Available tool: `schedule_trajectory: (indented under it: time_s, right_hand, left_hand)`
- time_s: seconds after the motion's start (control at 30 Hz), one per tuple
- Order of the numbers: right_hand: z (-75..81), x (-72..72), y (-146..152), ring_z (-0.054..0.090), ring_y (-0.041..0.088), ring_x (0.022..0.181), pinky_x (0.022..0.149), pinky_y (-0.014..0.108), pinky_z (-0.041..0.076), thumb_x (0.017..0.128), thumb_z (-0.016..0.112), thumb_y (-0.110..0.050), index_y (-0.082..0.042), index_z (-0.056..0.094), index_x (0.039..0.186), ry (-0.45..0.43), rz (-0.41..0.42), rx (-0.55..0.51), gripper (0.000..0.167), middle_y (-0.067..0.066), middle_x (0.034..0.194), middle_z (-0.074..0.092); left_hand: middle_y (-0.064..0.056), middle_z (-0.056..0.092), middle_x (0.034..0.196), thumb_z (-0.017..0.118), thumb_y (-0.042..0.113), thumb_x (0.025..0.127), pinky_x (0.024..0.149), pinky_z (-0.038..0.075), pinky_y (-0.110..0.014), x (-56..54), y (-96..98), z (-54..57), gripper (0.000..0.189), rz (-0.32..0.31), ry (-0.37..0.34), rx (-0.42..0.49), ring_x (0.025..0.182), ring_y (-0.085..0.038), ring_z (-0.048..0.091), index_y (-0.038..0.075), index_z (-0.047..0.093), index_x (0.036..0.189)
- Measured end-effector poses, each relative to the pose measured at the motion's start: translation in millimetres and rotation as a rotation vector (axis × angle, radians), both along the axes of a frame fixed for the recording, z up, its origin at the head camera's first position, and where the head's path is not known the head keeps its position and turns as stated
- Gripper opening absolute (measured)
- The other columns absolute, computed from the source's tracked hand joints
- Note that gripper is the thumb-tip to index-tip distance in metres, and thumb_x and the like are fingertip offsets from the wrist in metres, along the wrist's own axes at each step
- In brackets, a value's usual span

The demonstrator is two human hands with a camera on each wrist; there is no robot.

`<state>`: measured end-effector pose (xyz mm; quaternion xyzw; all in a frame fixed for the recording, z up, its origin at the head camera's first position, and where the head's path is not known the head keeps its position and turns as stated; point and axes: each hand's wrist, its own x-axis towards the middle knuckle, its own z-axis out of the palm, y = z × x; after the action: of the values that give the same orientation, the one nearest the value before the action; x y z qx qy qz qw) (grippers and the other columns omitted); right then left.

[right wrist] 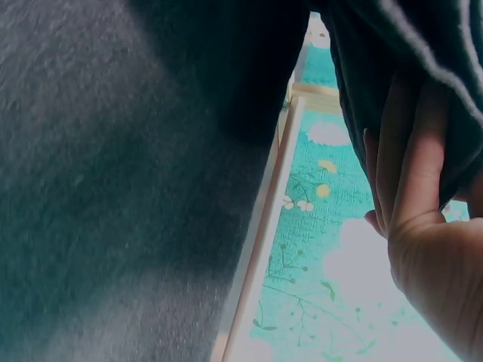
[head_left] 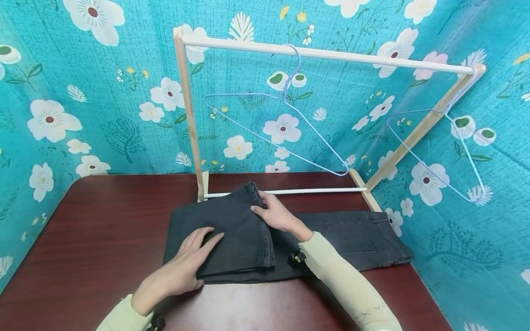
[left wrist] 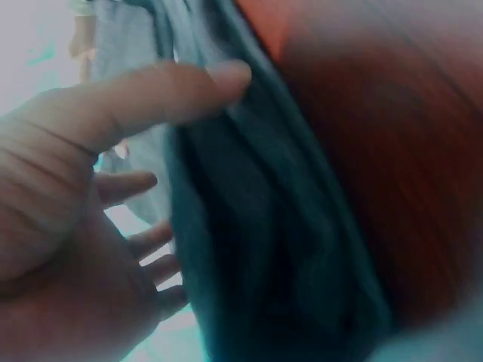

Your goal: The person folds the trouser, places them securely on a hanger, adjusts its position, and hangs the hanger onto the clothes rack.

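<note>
Dark grey jeans lie lengthwise on the table, waist end at the right, with the legs folded back over at the left. My right hand grips the far corner of the leg hem, which is lifted a little off the layer below. In the right wrist view, the fingers are tucked into the cloth and partly hidden by it. My left hand rests at the near left of the folded part, fingers spread. The left wrist view, blurred, has its thumb by the cloth edge and the other fingers loosely extended.
Behind the jeans stands a wooden rack with a white top rail. A blue wire hanger hangs near its middle, and a second hanger at its right end. A flowered turquoise cloth surrounds the dark red table.
</note>
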<state>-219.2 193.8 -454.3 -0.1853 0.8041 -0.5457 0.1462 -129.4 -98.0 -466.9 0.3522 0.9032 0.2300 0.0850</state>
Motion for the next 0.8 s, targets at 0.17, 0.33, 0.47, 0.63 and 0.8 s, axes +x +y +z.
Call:
schedule_trajectory:
  time_s: [0.17,0.33,0.47,0.63,0.8]
  right_hand:
    - [1.8,1.2,7,0.070,0.024,0.109,0.089,0.035,0.059,0.107,0.049,-0.007,-0.004,0.038,0.154,0.004,0.000,0.033,0.049,0.016,0.135,0.063]
    - [4.3,2.6,14,0.070,0.025,0.109,0.089,0.036,0.059,0.107,0.049,-0.008,-0.004,0.033,0.157,-0.021,-0.018,0.020,0.053,0.017,0.137,0.061]
    - [8.1,3.1,19,0.070,0.027,0.110,0.088,0.037,0.059,0.107,0.048,-0.008,-0.004,0.028,0.159,-0.052,-0.013,0.001,0.056,0.019,0.140,0.059]
    - [11.1,1.7,26,0.070,0.026,0.112,0.090,0.036,0.059,0.107,0.048,-0.009,-0.004,0.025,0.160,-0.060,-0.016,0.000,0.057,0.019,0.143,0.057]
    - [13.1,1.1,33,0.068,0.028,0.114,0.092,0.038,0.058,0.107,0.049,-0.010,-0.004,0.027,0.159,-0.050,-0.035,0.019,0.057,0.020,0.143,0.057]
  left_hand:
    - [-0.025,0.007,0.167,0.086,-0.002,0.071,0.118,0.013,-0.068,0.8,-13.7,-4.8,0.108,0.031,-0.053,-0.016,0.152,-0.049,0.004,0.006,0.025,0.160]
    - [-0.022,0.000,0.169,0.089,0.001,0.068,0.119,0.012,-0.066,-0.1,-21.7,-7.9,0.116,0.041,-0.079,-0.026,0.154,-0.046,0.000,0.009,0.021,0.162]
    - [-0.021,0.000,0.169,0.090,0.005,0.071,0.116,0.020,-0.069,-0.7,-26.1,-7.9,0.115,0.043,-0.083,-0.035,0.153,-0.047,0.003,0.011,0.020,0.163]
    - [-0.021,0.005,0.169,0.084,0.005,0.080,0.115,0.022,-0.070,-1.1,-30.6,-7.2,0.102,0.044,-0.083,-0.022,0.153,-0.048,0.006,0.011,0.023,0.162]
    - [-0.028,0.013,0.166,0.072,-0.006,0.087,0.114,0.028,-0.068,-0.5,-34.0,-10.0,0.084,0.055,-0.032,0.026,0.151,-0.051,0.013,0.005,0.030,0.159]
